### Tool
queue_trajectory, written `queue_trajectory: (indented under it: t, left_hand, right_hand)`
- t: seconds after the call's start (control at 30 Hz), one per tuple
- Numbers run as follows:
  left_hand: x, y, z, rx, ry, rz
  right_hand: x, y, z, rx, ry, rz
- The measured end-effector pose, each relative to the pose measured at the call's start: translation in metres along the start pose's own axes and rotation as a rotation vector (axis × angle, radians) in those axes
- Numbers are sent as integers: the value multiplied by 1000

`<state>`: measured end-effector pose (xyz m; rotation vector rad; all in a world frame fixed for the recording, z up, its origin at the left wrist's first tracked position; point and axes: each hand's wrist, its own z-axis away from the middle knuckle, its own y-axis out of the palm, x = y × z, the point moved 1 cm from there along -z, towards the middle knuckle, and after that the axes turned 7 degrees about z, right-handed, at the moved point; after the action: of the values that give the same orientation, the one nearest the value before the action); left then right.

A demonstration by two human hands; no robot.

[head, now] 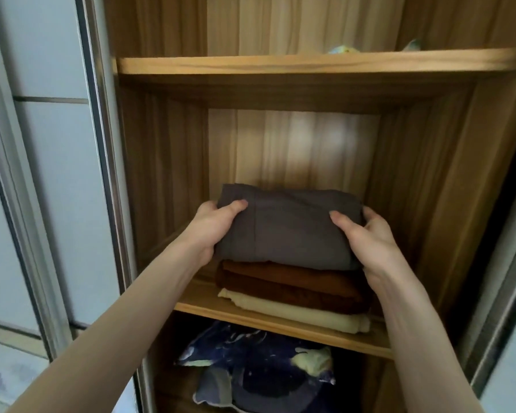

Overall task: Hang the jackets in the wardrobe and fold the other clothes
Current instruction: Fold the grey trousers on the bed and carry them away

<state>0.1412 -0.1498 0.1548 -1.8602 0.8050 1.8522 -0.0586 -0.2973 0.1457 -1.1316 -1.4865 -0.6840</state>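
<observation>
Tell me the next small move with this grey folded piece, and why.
Probably let go and draw both hands back. The grey folded garment already seems to sit on the brown one and cream one, with the left hand and right hand gripping its ends.

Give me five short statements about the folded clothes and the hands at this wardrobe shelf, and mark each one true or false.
1. Both hands grip the grey folded garment, the left hand and the right hand at opposite ends. True.
2. The brown folded garment is on top of the pile. False: it lies under the grey one.
3. The cream folded garment lies lowest, on the shelf. True.
4. The compartment below is bare. False: blue patterned bedding lies there.
5. The pile sits on the top shelf. False: another shelf is above.
</observation>
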Motion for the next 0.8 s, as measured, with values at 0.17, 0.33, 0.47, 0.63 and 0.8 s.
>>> queue_trajectory:
  t: [0.17, 0.33, 0.47, 0.63, 0.8]
  left_hand:
    - [-7, 11, -23, 25, 54, -240]
    - [4, 4, -29, -81, 355, -671]
    - [-1, 17, 0, 93, 622, -852]
    - [24, 27, 4, 182, 660, -1099]
    - [44, 22, -4, 187, 734, -1124]
  right_hand:
    - [3, 0, -11, -50, 3, 223]
    - [-2, 3, -3, -203, -216, 768]
    - [16, 10, 2, -35, -532, 779]
    - [3, 25, 2, 154, -329, 1119]
    - [-4, 31, 13, 96, -259, 1151]
